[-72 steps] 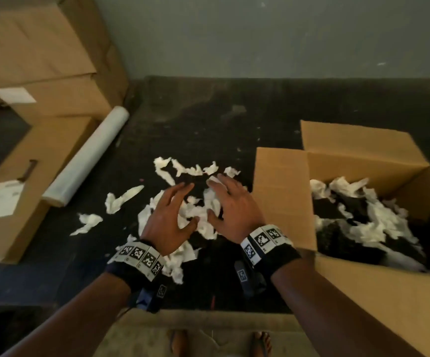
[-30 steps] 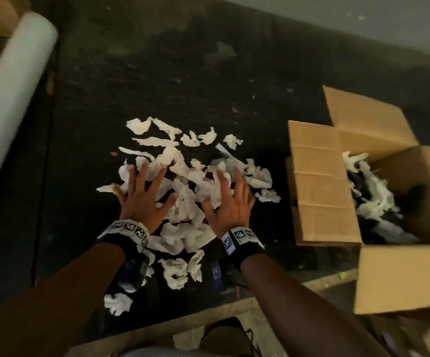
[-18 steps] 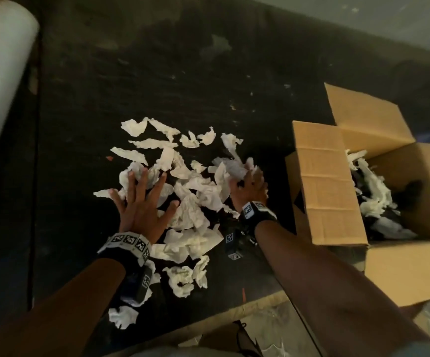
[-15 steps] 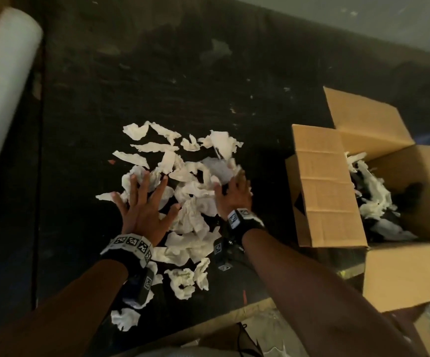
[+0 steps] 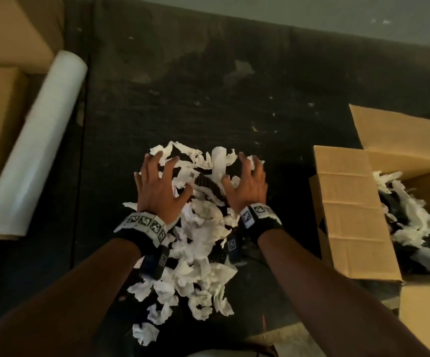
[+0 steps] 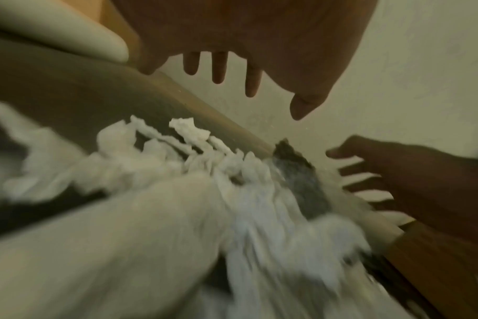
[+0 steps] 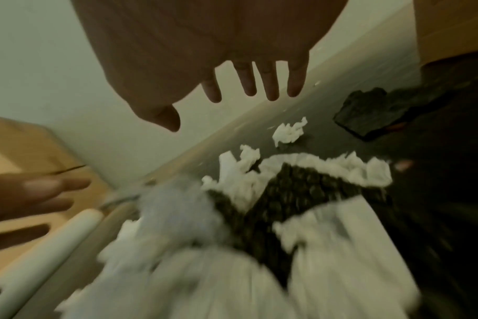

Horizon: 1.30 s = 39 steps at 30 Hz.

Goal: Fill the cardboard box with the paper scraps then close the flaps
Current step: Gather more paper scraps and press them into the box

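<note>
A heap of white paper scraps (image 5: 198, 235) lies on the dark floor, with a dark piece (image 5: 208, 186) among them. My left hand (image 5: 158, 186) hovers palm-down with spread fingers (image 6: 219, 69) over the heap's far left side. My right hand (image 5: 247, 186) does the same on the far right side, its fingers (image 7: 268, 84) spread and slightly bent. Neither hand holds anything. The open cardboard box (image 5: 350, 217) stands to the right, flaps up, with white scraps (image 5: 412, 217) and dark material inside. In both wrist views the scraps (image 6: 232, 194) (image 7: 232, 237) are blurred.
A white roll (image 5: 36, 143) lies at the left against other cardboard boxes (image 5: 0, 104). A pale wall (image 5: 312, 9) runs along the far edge of the floor. One loose scrap (image 5: 144, 333) lies near me. Bare dark floor (image 5: 208, 99) stretches beyond the heap.
Both hands have reached to the far edge of the heap, and the scraps are bunched into a narrower pile between my arms. The right hand, curled on scraps earlier, now has spread fingers.
</note>
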Each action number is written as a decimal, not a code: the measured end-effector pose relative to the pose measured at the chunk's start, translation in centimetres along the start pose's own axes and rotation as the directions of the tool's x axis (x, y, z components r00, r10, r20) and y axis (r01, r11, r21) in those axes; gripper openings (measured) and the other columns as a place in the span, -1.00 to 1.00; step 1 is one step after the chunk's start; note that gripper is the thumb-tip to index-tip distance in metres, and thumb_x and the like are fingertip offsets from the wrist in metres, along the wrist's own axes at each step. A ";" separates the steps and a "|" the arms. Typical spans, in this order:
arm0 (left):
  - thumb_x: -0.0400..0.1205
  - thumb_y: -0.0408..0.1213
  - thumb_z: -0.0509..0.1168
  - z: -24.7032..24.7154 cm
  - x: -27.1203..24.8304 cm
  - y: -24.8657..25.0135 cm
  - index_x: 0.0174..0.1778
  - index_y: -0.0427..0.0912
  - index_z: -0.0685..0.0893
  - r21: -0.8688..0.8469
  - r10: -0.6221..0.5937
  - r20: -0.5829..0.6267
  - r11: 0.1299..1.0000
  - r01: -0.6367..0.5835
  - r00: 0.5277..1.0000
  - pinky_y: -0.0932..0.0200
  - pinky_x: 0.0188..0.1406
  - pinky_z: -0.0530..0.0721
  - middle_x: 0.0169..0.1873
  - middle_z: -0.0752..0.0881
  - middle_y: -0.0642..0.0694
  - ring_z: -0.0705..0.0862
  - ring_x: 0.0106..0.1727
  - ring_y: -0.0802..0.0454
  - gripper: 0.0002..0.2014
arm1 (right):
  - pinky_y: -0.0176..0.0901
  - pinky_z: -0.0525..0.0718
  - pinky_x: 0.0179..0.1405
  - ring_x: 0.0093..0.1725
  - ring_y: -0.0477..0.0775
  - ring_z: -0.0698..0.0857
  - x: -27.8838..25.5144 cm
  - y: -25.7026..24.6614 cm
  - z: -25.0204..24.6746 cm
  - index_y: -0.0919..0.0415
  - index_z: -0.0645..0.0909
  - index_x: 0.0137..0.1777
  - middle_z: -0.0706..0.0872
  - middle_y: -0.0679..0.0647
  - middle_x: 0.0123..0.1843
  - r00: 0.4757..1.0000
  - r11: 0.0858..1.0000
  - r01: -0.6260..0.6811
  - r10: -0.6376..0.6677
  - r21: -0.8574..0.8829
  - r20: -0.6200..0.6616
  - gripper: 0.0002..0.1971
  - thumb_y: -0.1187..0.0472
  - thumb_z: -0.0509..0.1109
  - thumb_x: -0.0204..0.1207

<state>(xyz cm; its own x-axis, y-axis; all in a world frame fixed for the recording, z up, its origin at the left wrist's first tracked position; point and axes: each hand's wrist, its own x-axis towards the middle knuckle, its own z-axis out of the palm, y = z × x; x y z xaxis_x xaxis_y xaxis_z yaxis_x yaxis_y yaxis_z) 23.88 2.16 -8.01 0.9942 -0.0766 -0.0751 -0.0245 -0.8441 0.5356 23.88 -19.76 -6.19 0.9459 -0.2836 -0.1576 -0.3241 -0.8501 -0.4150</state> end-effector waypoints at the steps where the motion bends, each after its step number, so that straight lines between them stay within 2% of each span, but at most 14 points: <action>1: 0.57 0.33 0.26 -0.2 1.5 0.1 0.67 0.18 0.25 0.024 -0.030 0.029 0.999 0.029 0.999 -0.57 0.65 0.07 0.75 0.02 -0.09 -0.10 0.79 -0.28 -0.25 | 0.50 0.31 0.58 0.73 0.31 0.12 1.4 0.4 -0.3 -0.14 0.10 0.74 0.01 0.16 0.79 0.999 0.999 -0.047 0.047 0.004 0.004 -0.17 -0.25 0.37 0.53; 4: 0.56 0.41 0.26 -0.1 5.5 0.2 0.70 0.27 0.18 0.083 -0.086 0.116 0.994 0.076 0.990 -0.59 0.64 0.03 0.78 -0.07 -0.06 -0.17 0.78 -0.30 -0.20 | 0.53 0.06 0.66 0.77 0.37 -0.10 5.3 2.1 -0.6 -0.17 0.02 0.76 -0.15 0.16 0.82 0.968 0.968 -0.248 0.249 -0.045 0.026 -0.10 -0.31 0.37 0.51; 7: 0.55 0.45 0.23 1.1 8.0 -0.2 0.73 0.33 0.09 0.165 -0.128 0.206 0.982 0.094 0.970 -0.61 0.63 -0.01 0.78 -0.16 -0.03 -0.24 0.78 -0.32 -0.16 | 0.57 -0.11 0.63 0.75 0.44 -0.24 6.9 3.7 0.1 -0.20 -0.11 0.79 -0.28 0.18 0.81 0.869 0.875 -0.481 0.483 -0.050 0.104 -0.09 -0.41 0.24 0.55; 9: 0.56 0.46 0.21 2.3 8.9 -0.3 0.74 0.37 0.02 0.186 -0.157 0.296 0.977 0.104 0.942 -0.57 0.66 -0.06 0.79 -0.25 -0.01 -0.30 0.77 -0.31 -0.14 | 0.58 -0.11 0.62 0.74 0.47 -0.27 7.0 4.0 1.0 -0.22 -0.18 0.79 -0.34 0.17 0.80 0.820 0.842 -0.538 0.534 -0.043 0.208 -0.12 -0.42 0.16 0.59; 12: 0.59 0.46 0.17 3.9 8.8 0.3 0.75 0.37 -0.05 0.209 -0.137 0.385 0.976 0.058 0.913 -0.50 0.70 -0.11 0.78 -0.30 -0.04 -0.32 0.76 -0.31 -0.15 | 0.55 -0.13 0.65 0.74 0.44 -0.29 5.8 2.7 2.6 -0.22 -0.17 0.79 -0.33 0.15 0.81 0.874 0.914 -0.402 0.403 -0.061 0.272 -0.19 -0.38 0.09 0.64; 17: 0.68 0.28 0.22 4.7 7.5 1.7 0.77 0.29 0.06 0.100 -0.013 0.373 0.995 -0.026 0.928 -0.45 0.71 -0.05 0.81 -0.13 -0.06 -0.21 0.79 -0.27 -0.24 | 0.45 -0.02 0.70 0.78 0.33 -0.16 2.7 -0.7 4.4 -0.18 -0.15 0.79 -0.24 0.13 0.82 0.945 0.985 -0.154 0.124 0.077 0.304 -0.27 -0.25 0.08 0.71; 20: 0.72 0.15 0.24 4.1 7.0 2.1 0.77 0.24 0.10 0.018 0.008 0.337 1.000 -0.015 0.941 -0.43 0.72 -0.01 0.80 -0.01 -0.06 -0.16 0.80 -0.22 -0.29 | 0.44 0.27 0.62 0.74 0.34 0.14 1.6 -1.5 4.2 -0.08 0.04 0.78 -0.02 0.18 0.81 0.980 0.988 -0.054 0.024 0.145 0.200 -0.27 -0.19 0.20 0.67; 23: 0.72 0.07 0.29 2.7 7.3 1.9 0.77 0.22 0.13 -0.006 0.025 0.243 1.000 -0.025 0.970 -0.48 0.69 0.08 0.79 0.06 -0.08 -0.10 0.80 -0.22 -0.28 | 0.50 0.35 0.55 0.71 0.32 0.19 2.0 -1.2 3.0 -0.02 0.16 0.73 0.11 0.22 0.76 1.000 0.995 -0.009 0.006 0.100 0.030 -0.23 -0.19 0.33 0.58; 25: 0.69 0.08 0.34 1.8 7.8 1.3 0.77 0.25 0.11 0.025 0.016 0.252 0.999 -0.022 0.968 -0.51 0.67 0.09 0.78 0.04 -0.10 -0.10 0.79 -0.25 -0.24 | 0.56 0.28 0.57 0.74 0.33 0.09 3.1 -0.7 2.1 -0.09 0.14 0.74 0.04 0.19 0.78 0.999 0.996 -0.039 0.037 0.078 0.024 -0.16 -0.20 0.41 0.52; 27: 0.67 0.11 0.36 1.4 8.2 0.9 0.77 0.30 0.08 0.038 0.003 0.308 0.999 -0.016 0.951 -0.50 0.68 0.07 0.79 0.00 -0.09 -0.12 0.79 -0.25 -0.20 | 0.64 0.12 0.60 0.77 0.32 -0.12 4.6 -0.3 1.4 -0.26 0.01 0.75 -0.15 0.07 0.82 0.987 0.993 -0.092 0.081 0.070 0.141 -0.05 -0.29 0.46 0.46; 30: 0.64 0.18 0.37 1.4 8.1 0.9 0.76 0.35 0.05 0.011 0.013 0.408 1.000 -0.019 0.913 -0.46 0.70 0.05 0.80 -0.09 -0.03 -0.18 0.79 -0.23 -0.17 | 0.75 -0.04 0.54 0.74 0.34 -0.37 6.8 -0.3 1.6 -0.50 -0.27 0.68 -0.46 -0.03 0.78 0.924 0.995 -0.100 0.098 -0.012 0.369 0.15 -0.54 0.45 0.26; 33: 0.55 0.28 0.42 1.9 7.7 0.8 0.76 0.38 -0.07 0.025 0.027 0.532 0.999 -0.047 0.846 -0.44 0.71 0.02 0.79 -0.26 0.02 -0.26 0.79 -0.21 -0.02 | 0.76 -0.02 0.54 0.72 0.39 -0.40 7.1 -0.4 2.8 -0.49 -0.37 0.66 -0.51 -0.01 0.76 0.850 0.996 0.008 0.041 -0.091 0.526 0.28 -0.58 0.49 0.14; 37: 0.50 0.28 0.47 3.2 6.5 -0.4 0.75 0.33 -0.22 0.115 0.073 0.616 0.977 -0.181 0.785 -0.36 0.74 -0.06 0.73 -0.47 0.01 -0.38 0.76 -0.17 0.12 | 0.47 0.17 0.67 0.75 0.33 -0.32 4.4 -0.8 4.4 -0.30 -0.17 0.76 -0.38 -0.03 0.80 0.854 0.979 0.181 -0.110 -0.093 0.509 -0.04 -0.05 0.47 0.59; 39: 0.60 0.03 0.47 3.6 5.7 -0.7 0.78 0.29 -0.12 0.103 0.082 0.571 0.980 -0.171 0.817 -0.27 0.72 0.22 0.76 -0.39 0.01 -0.28 0.78 -0.14 0.01 | 0.31 0.35 0.64 0.79 0.22 -0.17 3.0 -0.7 5.1 -0.24 -0.01 0.77 -0.21 -0.08 0.83 0.869 0.970 0.232 -0.171 -0.076 0.464 -0.17 0.17 0.39 0.66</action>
<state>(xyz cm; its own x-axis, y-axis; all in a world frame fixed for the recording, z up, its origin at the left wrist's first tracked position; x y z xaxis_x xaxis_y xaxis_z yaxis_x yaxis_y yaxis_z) 29.22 0.38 -11.88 0.7503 -0.4348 -0.4980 -0.2045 -0.8689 0.4507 26.91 -17.75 -10.91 0.8699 0.1053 -0.4819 -0.0936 -0.9240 -0.3708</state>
